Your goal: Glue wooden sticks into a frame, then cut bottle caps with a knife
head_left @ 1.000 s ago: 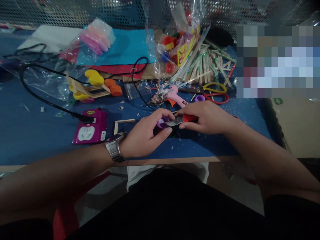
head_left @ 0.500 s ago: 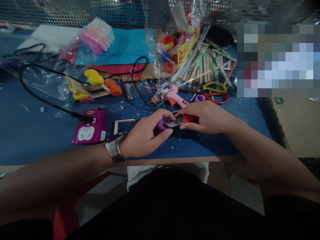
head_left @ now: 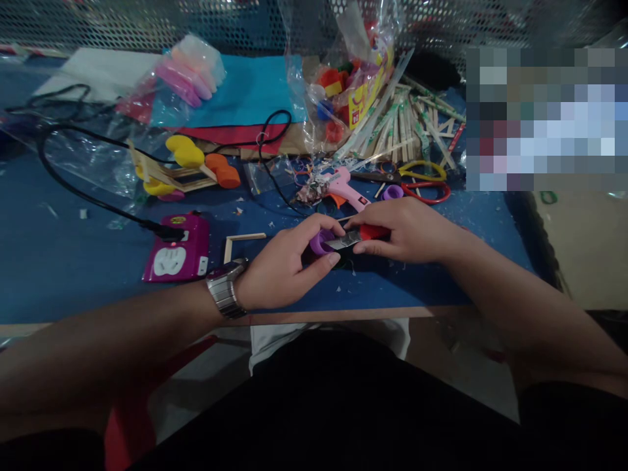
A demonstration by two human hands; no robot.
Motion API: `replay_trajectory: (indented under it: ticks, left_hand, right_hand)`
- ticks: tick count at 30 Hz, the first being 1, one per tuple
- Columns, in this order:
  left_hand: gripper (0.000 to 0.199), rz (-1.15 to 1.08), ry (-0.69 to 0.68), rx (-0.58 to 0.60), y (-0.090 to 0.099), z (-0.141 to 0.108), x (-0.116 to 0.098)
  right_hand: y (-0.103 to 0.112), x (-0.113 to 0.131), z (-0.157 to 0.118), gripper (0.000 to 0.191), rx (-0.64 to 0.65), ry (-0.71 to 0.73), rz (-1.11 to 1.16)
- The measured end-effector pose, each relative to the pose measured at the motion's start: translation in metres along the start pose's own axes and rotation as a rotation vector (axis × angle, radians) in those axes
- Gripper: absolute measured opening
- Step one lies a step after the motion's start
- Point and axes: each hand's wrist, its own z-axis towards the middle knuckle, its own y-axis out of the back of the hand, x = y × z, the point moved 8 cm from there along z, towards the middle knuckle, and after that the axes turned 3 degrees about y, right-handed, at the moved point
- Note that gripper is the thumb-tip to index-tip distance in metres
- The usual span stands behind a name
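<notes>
My left hand (head_left: 289, 265), with a metal watch (head_left: 226, 291) on its wrist, is closed around a small purple plastic cap (head_left: 320, 243). In my right hand (head_left: 405, 229) is a utility knife with a red handle (head_left: 373, 232). Its blade (head_left: 344, 241) points left, and the tip is at the cap's opening; whether it cuts in, I cannot tell. Just beyond the hands lies a pink glue gun (head_left: 346, 186). A second purple ring-shaped cap (head_left: 392, 192) sits near the scissors (head_left: 424, 191). Left of my left hand is an L-shaped piece of wooden sticks (head_left: 240, 241).
A magenta power socket box (head_left: 177, 252) with a black cable (head_left: 93, 204) stands at left. Behind it is a stick frame with yellow and orange caps (head_left: 184, 152). Glue sticks (head_left: 377, 104), wooden sticks (head_left: 402, 124), plastic bags and coloured sheets (head_left: 245, 88) cover the back. A cardboard box (head_left: 583, 248) is at right.
</notes>
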Motion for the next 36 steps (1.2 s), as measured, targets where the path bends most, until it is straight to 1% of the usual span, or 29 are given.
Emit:
replay_trajectory:
  ticks: [6, 12, 20, 24, 29, 33, 36]
  left_hand:
    - [0.033, -0.003, -0.001, 0.002, 0.001, -0.001, 0.001]
    - [0.034, -0.065, -0.031, 0.02, 0.0, 0.0, -0.002]
    - [0.031, -0.15, 0.025, 0.019, 0.001, -0.001, 0.003]
    - [0.029, -0.213, 0.023, 0.023, 0.0, -0.002, 0.003]
    - [0.027, -0.287, 0.048, 0.036, -0.003, -0.004, 0.009]
    - [0.027, -0.291, 0.052, 0.045, -0.004, -0.005, 0.01]
    - [0.026, -0.292, 0.039, 0.027, -0.002, -0.005, 0.009]
  right_hand:
    - [0.0, 0.0, -0.001, 0.061, -0.014, 0.006, 0.003]
    - [0.0, 0.0, 0.001, 0.053, 0.007, -0.005, 0.023]
    - [0.0, -0.002, 0.0, 0.056, -0.003, -0.012, -0.009]
    - [0.0, -0.002, 0.0, 0.055, 0.011, -0.019, -0.002]
    - [-0.001, -0.002, 0.0, 0.054, 0.014, -0.021, -0.011]
    - [0.0, -0.002, 0.0, 0.053, 0.0, -0.014, -0.013]
    - [-0.001, -0.002, 0.0, 0.054, 0.011, -0.013, -0.017]
